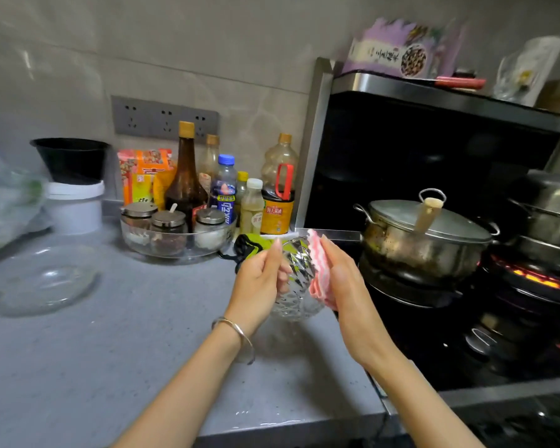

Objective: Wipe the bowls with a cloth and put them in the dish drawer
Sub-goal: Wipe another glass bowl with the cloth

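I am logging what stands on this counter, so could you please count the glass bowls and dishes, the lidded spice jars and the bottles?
Glass bowls and dishes: 3 (cut-glass bowl, shallow glass dish, glass serving bowl under the jars)
Lidded spice jars: 3
Bottles: 6
Total: 12

Even, moderately bright indoor light, soft shadows under the forearms on the grey surface [110, 350], glare on the pot lid [434, 221], orange burner glow [530, 279] at right, wide-angle bending at the edges, blurred plastic bag [7, 202] at left, overall softness.
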A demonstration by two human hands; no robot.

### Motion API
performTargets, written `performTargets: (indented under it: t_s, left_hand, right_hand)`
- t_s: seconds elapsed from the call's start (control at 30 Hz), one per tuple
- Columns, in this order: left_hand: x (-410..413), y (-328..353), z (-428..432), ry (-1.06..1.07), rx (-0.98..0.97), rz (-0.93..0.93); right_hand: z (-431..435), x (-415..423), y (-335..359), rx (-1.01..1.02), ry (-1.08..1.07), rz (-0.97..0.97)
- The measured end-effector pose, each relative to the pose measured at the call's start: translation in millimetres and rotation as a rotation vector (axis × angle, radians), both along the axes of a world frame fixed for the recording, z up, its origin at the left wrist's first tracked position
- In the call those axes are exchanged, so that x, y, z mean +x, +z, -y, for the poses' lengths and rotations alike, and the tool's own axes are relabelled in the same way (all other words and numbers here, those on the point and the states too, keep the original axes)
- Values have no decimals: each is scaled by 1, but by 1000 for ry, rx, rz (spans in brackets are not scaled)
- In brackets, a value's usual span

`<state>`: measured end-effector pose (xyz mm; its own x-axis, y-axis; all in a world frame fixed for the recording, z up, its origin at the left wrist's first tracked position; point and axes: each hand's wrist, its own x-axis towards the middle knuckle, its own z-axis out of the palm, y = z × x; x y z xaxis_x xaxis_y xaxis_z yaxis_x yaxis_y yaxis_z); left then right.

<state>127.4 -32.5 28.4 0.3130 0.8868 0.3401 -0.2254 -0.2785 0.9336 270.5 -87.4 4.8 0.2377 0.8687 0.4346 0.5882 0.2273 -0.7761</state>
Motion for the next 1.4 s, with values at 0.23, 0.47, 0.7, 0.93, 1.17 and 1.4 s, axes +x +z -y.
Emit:
performTargets:
  t_s: [0.23, 0.47, 0.7, 0.93, 1.17, 1.4]
  left_hand:
    - [2, -9, 44, 54, -62, 47]
    - [-14, -15, 63, 254, 39, 33]
    - [-25, -9, 92, 257, 39, 63]
    - [-31, -6, 101, 346, 120, 37]
    - [-54, 4, 116, 218, 17, 86]
    - [-71, -12, 103, 74, -54, 52]
  right_hand:
    - [25, -19, 12, 281, -55, 79]
    - [47, -65, -2, 364, -133, 312]
    - [58, -57, 21, 292, 60, -170]
    - [72, -91, 13, 425, -180, 511]
    - [79, -68, 40, -19, 64, -462]
    - [90, -70, 36, -145, -23, -703]
